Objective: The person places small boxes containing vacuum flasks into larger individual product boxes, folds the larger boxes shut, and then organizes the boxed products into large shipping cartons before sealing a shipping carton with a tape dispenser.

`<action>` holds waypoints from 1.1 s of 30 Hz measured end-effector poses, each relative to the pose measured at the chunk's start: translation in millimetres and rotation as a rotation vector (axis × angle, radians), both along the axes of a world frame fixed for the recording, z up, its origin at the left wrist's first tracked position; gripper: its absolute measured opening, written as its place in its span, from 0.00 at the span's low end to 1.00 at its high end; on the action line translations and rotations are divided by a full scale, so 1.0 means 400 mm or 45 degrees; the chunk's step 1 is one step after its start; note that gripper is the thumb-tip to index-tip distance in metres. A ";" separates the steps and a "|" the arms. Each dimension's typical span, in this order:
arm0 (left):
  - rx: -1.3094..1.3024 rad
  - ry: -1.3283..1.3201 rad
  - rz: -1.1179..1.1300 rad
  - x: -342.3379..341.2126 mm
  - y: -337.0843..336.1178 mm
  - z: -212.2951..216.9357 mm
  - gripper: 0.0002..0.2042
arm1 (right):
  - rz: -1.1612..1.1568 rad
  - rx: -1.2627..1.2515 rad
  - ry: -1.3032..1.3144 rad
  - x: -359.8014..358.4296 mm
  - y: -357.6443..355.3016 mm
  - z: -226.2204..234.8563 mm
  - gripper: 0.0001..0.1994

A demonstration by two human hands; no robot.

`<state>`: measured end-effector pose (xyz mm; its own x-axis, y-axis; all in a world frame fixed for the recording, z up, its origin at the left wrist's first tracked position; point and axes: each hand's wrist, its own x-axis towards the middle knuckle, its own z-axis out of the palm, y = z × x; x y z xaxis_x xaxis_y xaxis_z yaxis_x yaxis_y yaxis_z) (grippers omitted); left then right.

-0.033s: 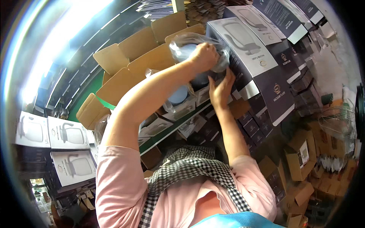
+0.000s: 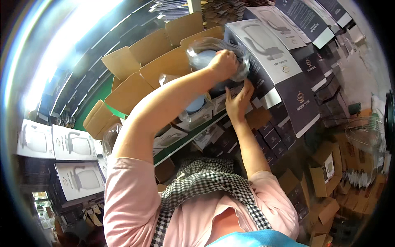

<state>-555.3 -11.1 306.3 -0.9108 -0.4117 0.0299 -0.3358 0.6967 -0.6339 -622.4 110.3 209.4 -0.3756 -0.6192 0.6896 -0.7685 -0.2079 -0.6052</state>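
My left hand [image 2: 224, 65] is closed on a clear plastic bag [image 2: 242, 68], its fist resting over the bagged vacuum flask. The flask's pale blue round end [image 2: 201, 59] shows through the plastic beside the knuckles. Just below, my right hand [image 2: 239, 102] has its thumb and fingers apart around a small box [image 2: 221, 103] under the flask; its fingertips are partly hidden. Left of it, under my left forearm, a second pale blue round end [image 2: 195, 104] sits in another box with loose plastic about it.
Large open brown cartons [image 2: 144, 53] stand behind the small boxes, on a green-edged shelf [image 2: 177, 149]. Printed flask boxes [image 2: 263, 45] are stacked at the right, and white ones [image 2: 74, 143] at the left. Opened brown cartons [image 2: 325, 173] lie at the lower right.
My left hand and the bag have shifted slightly to the right and down. More of the pale blue flask end shows. The right hand stays almost in place.
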 end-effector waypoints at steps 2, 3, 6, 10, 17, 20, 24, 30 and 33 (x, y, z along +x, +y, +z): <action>0.240 -0.001 0.114 0.020 -0.039 -0.113 0.15 | -0.070 0.261 -0.012 0.047 -0.012 -0.100 0.35; 0.463 0.133 0.195 0.045 -0.078 -0.229 0.16 | -0.057 0.363 -0.012 0.086 -0.038 -0.127 0.35; 0.650 0.168 0.115 0.169 -0.117 -0.410 0.18 | 0.378 0.288 -0.479 0.192 -0.033 -0.158 0.30; 1.054 1.549 0.259 0.075 -0.004 -0.138 0.09 | 0.321 -0.142 -0.152 0.006 -0.122 -0.308 0.29; 0.098 1.758 -0.024 0.449 0.642 -0.041 0.10 | 0.153 -0.193 0.053 0.180 0.126 -0.011 0.33; 0.343 1.521 0.267 0.691 0.943 -0.130 0.08 | 0.927 -0.536 -0.134 0.389 0.296 0.055 0.23; 0.381 1.705 1.006 0.996 1.373 -0.332 0.07 | 1.657 -0.348 0.338 0.750 0.605 0.042 0.12; 0.425 2.071 1.837 1.365 1.971 -0.391 0.08 | 2.117 0.163 0.248 1.344 1.009 -0.201 0.08; 0.394 2.153 2.123 1.551 2.171 -0.391 0.08 | 2.394 0.406 0.487 1.602 1.218 -0.241 0.08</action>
